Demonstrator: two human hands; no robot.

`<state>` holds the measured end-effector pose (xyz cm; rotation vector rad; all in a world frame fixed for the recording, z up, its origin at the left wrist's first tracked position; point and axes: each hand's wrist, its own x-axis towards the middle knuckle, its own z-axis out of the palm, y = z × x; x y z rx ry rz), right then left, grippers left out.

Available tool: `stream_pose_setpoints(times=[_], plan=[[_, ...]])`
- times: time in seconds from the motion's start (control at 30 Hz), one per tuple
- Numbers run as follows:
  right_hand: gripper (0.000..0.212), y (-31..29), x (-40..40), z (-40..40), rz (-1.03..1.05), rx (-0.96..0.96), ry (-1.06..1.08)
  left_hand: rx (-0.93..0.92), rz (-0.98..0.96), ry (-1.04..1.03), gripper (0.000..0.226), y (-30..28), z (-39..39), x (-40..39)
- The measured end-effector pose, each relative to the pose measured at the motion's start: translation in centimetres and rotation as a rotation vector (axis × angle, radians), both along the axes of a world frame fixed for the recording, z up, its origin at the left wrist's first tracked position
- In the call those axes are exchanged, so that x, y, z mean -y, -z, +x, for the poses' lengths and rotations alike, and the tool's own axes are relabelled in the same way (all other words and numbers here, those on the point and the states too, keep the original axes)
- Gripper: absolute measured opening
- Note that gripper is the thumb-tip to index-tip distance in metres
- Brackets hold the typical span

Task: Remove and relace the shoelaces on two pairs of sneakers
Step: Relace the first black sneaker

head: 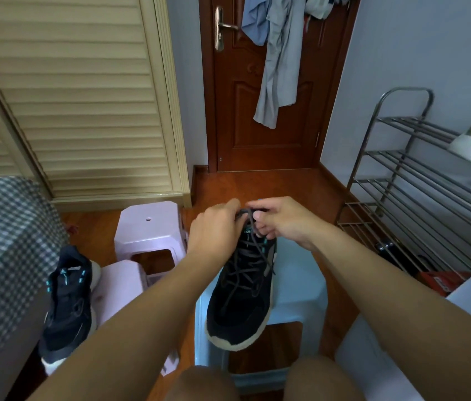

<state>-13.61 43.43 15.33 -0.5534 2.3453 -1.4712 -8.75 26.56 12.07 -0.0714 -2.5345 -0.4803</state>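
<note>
Metal shoe rack (pixel 419 180): right of the frame, tiered steel bars; a pale folded cloth lies on an upper tier, and dark items too dim to identify sit on the lowest tier.
Pale blue plastic stool (pixel 297 299): lower centre; carries the sneaker being worked on.
Pink plastic stools (pixel 149 227): two, left of centre, one behind the other; the nearer one touches the second sneaker.
Black sneaker with cream sole (pixel 243 296): centre of the frame on the blue stool, toe towards the bottom edge; suede-like upper, teal accents, dark lace (pixel 245 264) crossed through all eyelet rows up to the tongue. Tongue label is too blurred to read.
Second black sneaker with teal accents (pixel 68 302): lower left, tilted against the nearer pink stool, white sole; small white triangular logo on the tongue, no legible writing.
Left hand (pixel 214 230): fingers curled, pinching the lace at the top of the tongue.
Right hand (pixel 280 218): fingers curled, pinching the lace just beside the left hand.
</note>
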Motion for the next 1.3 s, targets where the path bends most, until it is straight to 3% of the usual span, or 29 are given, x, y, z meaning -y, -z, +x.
stream_pose_setpoints(times=[0.07,0.13,0.2,0.27,0.37,0.4,0.47,0.53,0.6,0.7,0.8,0.9,0.97,1.03,1.17,1.3], plan=[[0.017,0.1,0.1,-0.7,0.096,-0.211,-0.026,0.082,-0.155,-0.031,0.031,-1.0,0.1,0.2],[0.011,-0.3,-0.2,-1.9,0.274,-0.661,-0.073,0.176,-0.161,0.029,0.037,-2.3,0.2,0.6],[0.009,-0.5,-1.5,-3.8,0.567,-1.211,-0.16,0.343,-0.062,0.14,0.044,-3.0,0.5,1.2],[0.017,0.4,-2.8,-5.8,0.76,-1.385,-0.189,0.534,0.145,0.189,0.049,-2.7,1.5,1.4],[0.016,2.7,-2.2,-5.4,0.755,-1.274,-0.239,0.637,0.122,0.107,0.042,-1.3,3.0,0.9],[0.012,3.1,-1.7,-5.1,0.699,-1.235,-0.234,0.615,0.122,0.057,0.038,-0.8,3.6,0.6],[0.03,3.1,-1.6,-5.1,0.602,-1.095,-0.134,0.487,0.17,-0.033,0.03,0.0,4.9,0.2],[0.052,2.9,-2.1,-5.6,0.611,-0.909,-0.096,0.383,0.205,-0.078,0.041,0.8,6.8,-0.7],[0.056,2.5,-2.0,-5.9,0.61,-0.776,-0.127,0.379,0.177,-0.076,0.064,2.1,8.4,-1.8],[0.047,1.8,-0.9,-5.8,0.566,-0.582,-0.169,0.428,0.205,-0.076,0.094,4.0,9.2,-2.3],[0.017,1.5,-0.2,-5.8,0.613,-0.469,-0.227,0.478,0.317,-0.049,0.105,5.0,9.0,-1.7],[0.007,1.3,-0.3,-6.0,0.596,-0.577,-0.204,0.517,0.385,-0.026,0.1,5.5,8.7,-1.0],[0.01,0.8,-0.9,-6.2,0.67,-0.875,-0.128,0.532,0.367,-0.028,0.093,5.7,8.6,-0.8],[0.032,0.3,-1.5,-6.4,0.835,-1.206,-0.136,0.532,0.335,-0.032,0.089,5.8,8.6,-0.7],[0.055,0.1,-1.9,-6.6,1.06,-1.301,-0.127,0.546,0.318,-0.038,0.086,5.6,8.4,-0.8],[0.045,0.4,-1.4,-6.5,0.99,-1.289,-0.1,0.548,0.326,-0.041,0.085,5.4,8.6,-1.1]])
